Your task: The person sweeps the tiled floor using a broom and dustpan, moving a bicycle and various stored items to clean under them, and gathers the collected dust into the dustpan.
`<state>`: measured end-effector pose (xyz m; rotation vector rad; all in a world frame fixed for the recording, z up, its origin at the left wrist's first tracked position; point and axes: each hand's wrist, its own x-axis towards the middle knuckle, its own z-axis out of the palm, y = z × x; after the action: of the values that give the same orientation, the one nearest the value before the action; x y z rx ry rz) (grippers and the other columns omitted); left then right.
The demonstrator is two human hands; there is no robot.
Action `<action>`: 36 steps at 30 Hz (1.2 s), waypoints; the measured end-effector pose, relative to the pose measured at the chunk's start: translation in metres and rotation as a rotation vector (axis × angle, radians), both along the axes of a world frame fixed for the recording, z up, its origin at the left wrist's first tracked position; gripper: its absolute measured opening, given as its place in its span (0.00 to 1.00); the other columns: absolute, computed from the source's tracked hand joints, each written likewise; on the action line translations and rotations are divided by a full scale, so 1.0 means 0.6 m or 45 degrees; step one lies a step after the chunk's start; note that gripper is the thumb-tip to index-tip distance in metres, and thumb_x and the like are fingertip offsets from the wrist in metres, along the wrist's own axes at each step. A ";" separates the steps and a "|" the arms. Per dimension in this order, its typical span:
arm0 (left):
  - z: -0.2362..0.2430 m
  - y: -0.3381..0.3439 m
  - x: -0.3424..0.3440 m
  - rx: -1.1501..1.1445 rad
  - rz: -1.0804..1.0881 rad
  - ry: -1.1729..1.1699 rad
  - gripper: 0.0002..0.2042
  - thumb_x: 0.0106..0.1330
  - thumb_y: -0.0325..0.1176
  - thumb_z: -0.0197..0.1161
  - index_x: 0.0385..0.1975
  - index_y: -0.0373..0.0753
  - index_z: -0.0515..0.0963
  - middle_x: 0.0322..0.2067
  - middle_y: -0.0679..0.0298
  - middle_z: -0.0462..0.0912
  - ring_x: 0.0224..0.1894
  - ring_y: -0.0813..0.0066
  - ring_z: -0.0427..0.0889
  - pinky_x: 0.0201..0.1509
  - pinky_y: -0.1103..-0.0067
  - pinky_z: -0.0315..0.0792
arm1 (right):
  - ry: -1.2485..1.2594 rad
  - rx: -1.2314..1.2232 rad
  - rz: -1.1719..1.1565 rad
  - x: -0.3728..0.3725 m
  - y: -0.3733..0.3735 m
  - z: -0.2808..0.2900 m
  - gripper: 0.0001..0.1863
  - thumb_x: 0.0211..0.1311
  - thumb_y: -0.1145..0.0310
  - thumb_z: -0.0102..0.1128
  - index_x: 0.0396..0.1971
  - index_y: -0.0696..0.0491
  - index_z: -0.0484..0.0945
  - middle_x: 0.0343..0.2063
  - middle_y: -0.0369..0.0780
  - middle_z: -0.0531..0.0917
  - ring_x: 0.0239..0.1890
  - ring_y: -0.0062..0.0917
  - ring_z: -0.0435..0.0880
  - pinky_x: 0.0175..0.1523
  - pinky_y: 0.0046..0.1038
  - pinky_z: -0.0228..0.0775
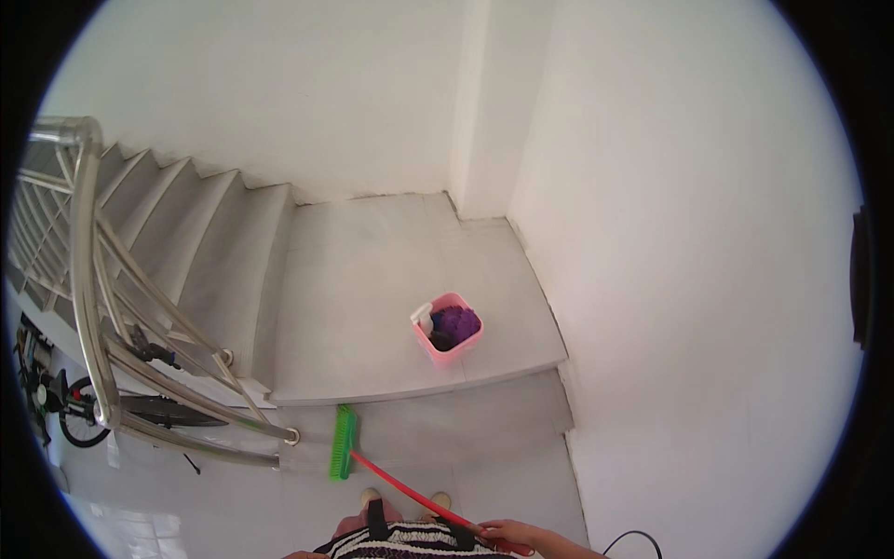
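A broom with green bristles [343, 443] and a red handle [410, 491] slants across in front of me. Its head rests on the step below the landing, near the foot of the railing. My right hand [506, 533] is closed round the upper part of the handle, close to my body. Of my left hand [305, 555], only a sliver shows at the lower edge, and its fingers are hidden. Ahead on the landing stands a pink bucket [447, 357] holding a fluffy purple cloth [460, 323], a white spray bottle [423, 317] and something dark.
Grey stairs [200, 219] climb to the left behind a steel railing [86, 279]. White walls [689, 242] bound the landing [363, 279] at the back and right. Beyond the railing, lower left, a bicycle [84, 415] is parked. A thin dark cable [638, 533] curves at the lower right.
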<state>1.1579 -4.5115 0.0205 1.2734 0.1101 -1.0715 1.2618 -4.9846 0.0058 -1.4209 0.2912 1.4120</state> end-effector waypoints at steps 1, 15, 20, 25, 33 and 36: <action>0.008 0.013 0.009 -0.006 -0.050 0.017 0.24 0.54 0.46 0.58 0.45 0.34 0.70 0.41 0.62 0.74 0.41 0.75 0.70 0.45 0.77 0.65 | 0.128 0.081 -0.166 -0.009 0.001 -0.017 0.24 0.57 0.60 0.49 0.53 0.50 0.62 0.28 0.33 0.73 0.24 0.13 0.70 0.27 0.15 0.65; 0.129 -0.144 0.228 0.490 -0.148 -0.184 0.10 0.58 0.33 0.54 0.35 0.35 0.74 0.29 0.67 0.76 0.33 0.79 0.72 0.39 0.79 0.67 | -0.073 -0.037 0.169 0.000 -0.018 0.033 0.22 0.58 0.58 0.44 0.48 0.56 0.67 0.29 0.37 0.75 0.32 0.23 0.71 0.38 0.26 0.63; 0.181 -0.232 0.273 0.241 -0.018 -0.286 0.09 0.58 0.36 0.55 0.31 0.37 0.75 0.26 0.68 0.76 0.31 0.79 0.72 0.37 0.77 0.68 | -0.044 -0.063 0.284 -0.030 -0.021 -0.105 0.29 0.59 0.47 0.40 0.54 0.52 0.62 0.44 0.40 0.72 0.41 0.24 0.71 0.46 0.24 0.63; 0.155 -0.284 0.305 0.027 -0.352 -0.083 0.12 0.61 0.41 0.53 0.24 0.39 0.73 0.22 0.75 0.69 0.26 0.89 0.65 0.31 0.88 0.62 | -0.104 -0.129 0.417 -0.020 -0.017 -0.145 0.31 0.57 0.45 0.40 0.53 0.52 0.63 0.46 0.42 0.72 0.47 0.27 0.69 0.54 0.28 0.55; 0.071 -0.257 0.309 0.051 -0.650 0.118 0.15 0.61 0.45 0.52 0.25 0.38 0.74 0.20 0.76 0.70 0.26 0.90 0.65 0.32 0.87 0.63 | 0.162 0.080 -0.010 0.026 -0.004 -0.049 0.25 0.58 0.61 0.45 0.56 0.51 0.57 0.19 0.34 0.71 0.15 0.16 0.67 0.20 0.18 0.60; -0.092 -0.253 0.292 0.205 -0.499 0.251 0.18 0.59 0.49 0.52 0.31 0.38 0.75 0.24 0.69 0.75 0.28 0.83 0.72 0.33 0.84 0.67 | 0.184 0.193 -0.046 0.046 0.000 -0.039 0.26 0.57 0.64 0.47 0.56 0.52 0.57 0.21 0.32 0.70 0.16 0.14 0.66 0.19 0.17 0.58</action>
<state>1.3328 -4.6630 -0.0349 1.3637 0.0996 -1.5511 1.2892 -4.9845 -0.0173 -1.1878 0.2938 1.4777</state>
